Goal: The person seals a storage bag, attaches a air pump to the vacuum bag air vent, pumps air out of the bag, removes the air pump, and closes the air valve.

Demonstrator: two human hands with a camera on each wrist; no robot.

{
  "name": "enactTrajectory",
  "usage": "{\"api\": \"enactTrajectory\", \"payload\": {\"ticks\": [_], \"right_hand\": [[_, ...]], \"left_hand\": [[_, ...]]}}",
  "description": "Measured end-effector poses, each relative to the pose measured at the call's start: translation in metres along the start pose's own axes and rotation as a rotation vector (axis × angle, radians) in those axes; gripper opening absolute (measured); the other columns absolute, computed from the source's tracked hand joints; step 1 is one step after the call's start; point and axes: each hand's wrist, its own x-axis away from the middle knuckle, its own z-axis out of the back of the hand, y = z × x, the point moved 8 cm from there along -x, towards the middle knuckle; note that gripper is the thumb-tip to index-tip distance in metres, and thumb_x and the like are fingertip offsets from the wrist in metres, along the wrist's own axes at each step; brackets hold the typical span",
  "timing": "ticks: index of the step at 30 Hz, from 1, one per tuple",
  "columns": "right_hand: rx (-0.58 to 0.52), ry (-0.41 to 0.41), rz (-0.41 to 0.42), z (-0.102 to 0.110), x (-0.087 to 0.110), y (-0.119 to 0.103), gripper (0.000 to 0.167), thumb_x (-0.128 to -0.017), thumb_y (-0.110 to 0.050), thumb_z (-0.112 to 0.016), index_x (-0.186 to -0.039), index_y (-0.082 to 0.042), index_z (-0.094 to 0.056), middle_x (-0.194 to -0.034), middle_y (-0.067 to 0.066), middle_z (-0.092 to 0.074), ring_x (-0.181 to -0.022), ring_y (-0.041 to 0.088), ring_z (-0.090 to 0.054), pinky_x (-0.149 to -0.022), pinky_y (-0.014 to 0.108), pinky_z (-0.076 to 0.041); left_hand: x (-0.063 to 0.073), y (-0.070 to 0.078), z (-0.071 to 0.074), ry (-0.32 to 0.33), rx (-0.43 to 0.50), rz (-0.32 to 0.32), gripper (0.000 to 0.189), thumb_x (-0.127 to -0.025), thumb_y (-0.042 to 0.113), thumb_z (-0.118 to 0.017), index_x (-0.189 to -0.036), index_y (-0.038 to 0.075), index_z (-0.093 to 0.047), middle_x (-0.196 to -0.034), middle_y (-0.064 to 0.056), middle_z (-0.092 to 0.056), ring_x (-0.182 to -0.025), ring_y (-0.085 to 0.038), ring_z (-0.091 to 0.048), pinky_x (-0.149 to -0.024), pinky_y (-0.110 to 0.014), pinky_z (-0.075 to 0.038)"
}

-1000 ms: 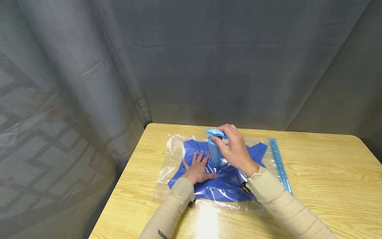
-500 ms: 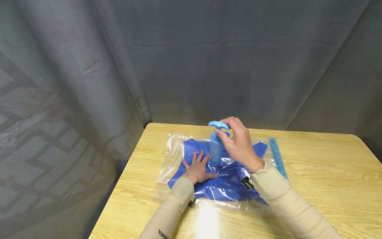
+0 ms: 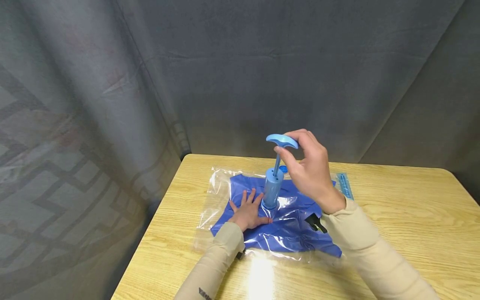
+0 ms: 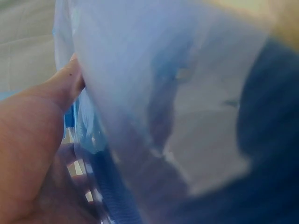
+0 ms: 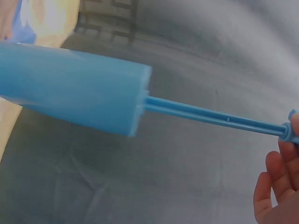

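A blue hand pump point(image 3: 272, 189) stands upright, leaning slightly right, on a clear plastic vacuum bag point(image 3: 217, 183). Inside the bag lies a folded blue cloth point(image 3: 288, 233). My right hand point(image 3: 309, 166) grips the pump's T-shaped handle point(image 3: 282, 140) between thumb and fingers. The handle is up, and a long stretch of the rod point(image 5: 210, 114) shows above the pump barrel point(image 5: 74, 88) in the right wrist view. Left of the pump's base, my left hand point(image 3: 248, 215) rests on the bag with fingers spread and straight. In the left wrist view the bag's film hides much of the scene.
The bag lies on a wooden table point(image 3: 405, 208). A blue zip strip point(image 3: 345, 185) runs along the bag's right edge, partly hidden by the right forearm. A round blue cap point(image 3: 283, 169) shows behind the pump. Grey curtains point(image 3: 281, 83) hang behind and to the left.
My right hand has risen and moved right, drawing the handle up from near the barrel so the rod shows. The pump leans a little more right. My left hand has stayed in place.
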Motion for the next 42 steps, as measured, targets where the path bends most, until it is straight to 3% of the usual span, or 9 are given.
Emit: {"api": "enactTrajectory", "payload": {"ticks": [19,21,27,34,42], "right_hand": [[-0.033,0.114,0.073,0.037,-0.029,-0.038,0.022,-0.078,0.006,-0.074,-0.098,0.007,-0.066,-0.085,0.015,-0.065,-0.085,0.003,-0.053,-0.080,0.018,-0.042],[-0.029,0.115,0.074,0.038,-0.031,-0.040,0.022,-0.078,0.006,-0.075,-0.098,0.007,-0.067,-0.085,0.014,-0.065,-0.084,0.003,-0.053,-0.079,0.018,-0.042],[0.019,0.062,0.088,0.035,-0.036,-0.039,0.036,-0.081,0.005,-0.071,-0.116,0.002,-0.064,-0.097,0.014,-0.067,-0.086,0.002,-0.056,-0.079,0.015,-0.045],[0.101,-0.030,0.134,0.028,-0.038,-0.037,0.037,-0.087,-0.003,-0.068,-0.124,-0.003,-0.063,-0.098,0.015,-0.063,-0.089,0.012,-0.059,-0.083,0.014,-0.049],[0.080,0.027,0.130,0.027,-0.033,-0.033,0.039,-0.086,0.002,-0.067,-0.125,-0.004,-0.062,-0.095,0.016,-0.063,-0.085,0.015,-0.059,-0.083,0.012,-0.046]], "left_hand": [[0.000,0.003,-0.001,0.005,-0.004,-0.007,0.097,-0.077,0.068,-0.064,-0.154,0.027,-0.022,-0.164,-0.002,-0.007,-0.151,-0.032,0.001,-0.105,-0.078,-0.004],[0.000,0.004,-0.001,0.008,-0.002,-0.009,0.097,-0.077,0.068,-0.065,-0.154,0.027,-0.023,-0.164,-0.003,-0.008,-0.151,-0.033,0.001,-0.105,-0.078,-0.004],[-0.001,0.003,-0.002,-0.001,-0.011,-0.009,0.097,-0.077,0.068,-0.064,-0.155,0.027,-0.022,-0.165,-0.002,-0.006,-0.151,-0.033,0.002,-0.105,-0.078,-0.003],[-0.002,0.001,-0.003,-0.008,-0.018,0.000,0.097,-0.078,0.069,-0.063,-0.155,0.028,-0.020,-0.165,-0.002,-0.004,-0.151,-0.032,0.004,-0.105,-0.078,-0.002],[0.000,-0.001,-0.002,-0.010,-0.004,-0.004,0.097,-0.078,0.068,-0.063,-0.155,0.027,-0.020,-0.165,-0.002,-0.004,-0.151,-0.033,0.004,-0.105,-0.078,-0.002]]}}
